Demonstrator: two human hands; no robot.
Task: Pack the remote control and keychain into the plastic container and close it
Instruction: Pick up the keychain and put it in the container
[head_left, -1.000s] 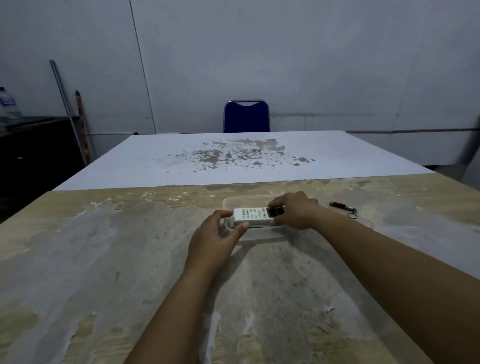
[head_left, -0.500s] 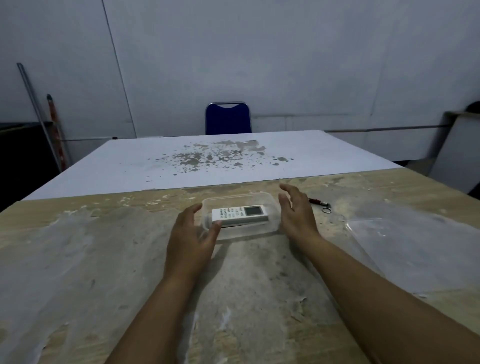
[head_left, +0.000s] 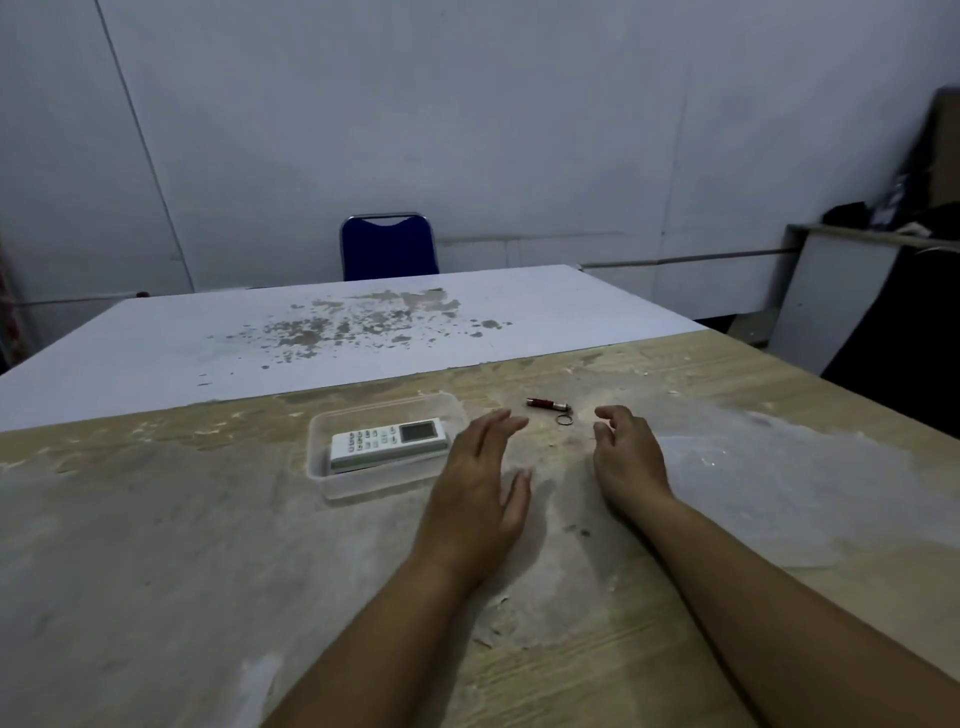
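Observation:
A white remote control (head_left: 388, 443) lies flat inside the clear plastic container (head_left: 332, 483), which stands open on the worn wooden table. To its right a small red keychain (head_left: 548, 406) with a metal ring rests on the table. My left hand (head_left: 480, 486) hovers open just right of the container, fingers spread, holding nothing. My right hand (head_left: 626, 454) is open too, fingers slightly curled, just right of and below the keychain, apart from it. The clear lid (head_left: 769, 478) lies flat on the table at the right, hard to make out.
A white table (head_left: 311, 332) with flaked paint adjoins the far edge of the wooden one. A blue chair (head_left: 388, 247) stands behind it against the wall. Dark clutter and a board (head_left: 841, 291) lean at the far right.
Both hands left the remote and container and moved right toward the keychain. The remote now lies alone in the container. The view has shifted to the right.

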